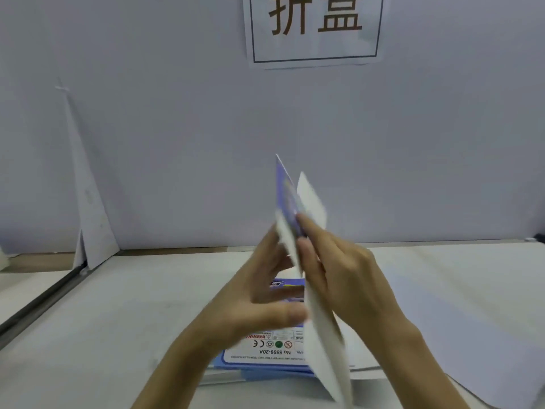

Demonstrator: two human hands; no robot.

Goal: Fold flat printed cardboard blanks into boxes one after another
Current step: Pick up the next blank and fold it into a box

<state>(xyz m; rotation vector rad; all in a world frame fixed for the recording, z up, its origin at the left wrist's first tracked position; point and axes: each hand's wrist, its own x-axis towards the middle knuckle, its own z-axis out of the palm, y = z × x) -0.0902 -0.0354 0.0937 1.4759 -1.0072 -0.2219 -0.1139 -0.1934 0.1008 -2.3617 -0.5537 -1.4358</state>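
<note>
I hold one cardboard blank (312,293) upright and edge-on in front of me, white inside, blue and purple print on its outer face. My left hand (259,293) grips its left side, thumb pressed against the lower edge and fingers behind the panel. My right hand (333,270) pinches the upper part from the right, fingertips on the printed panel. Beneath my hands a stack of flat printed blanks (265,354) lies on the table, the top one showing a white label with warning marks.
A white table (118,320) runs to a pale wall (177,143) with a paper sign (314,28) bearing large characters. A folded white sheet (88,208) leans at the back left. A pale blue sheet (460,335) lies on the right.
</note>
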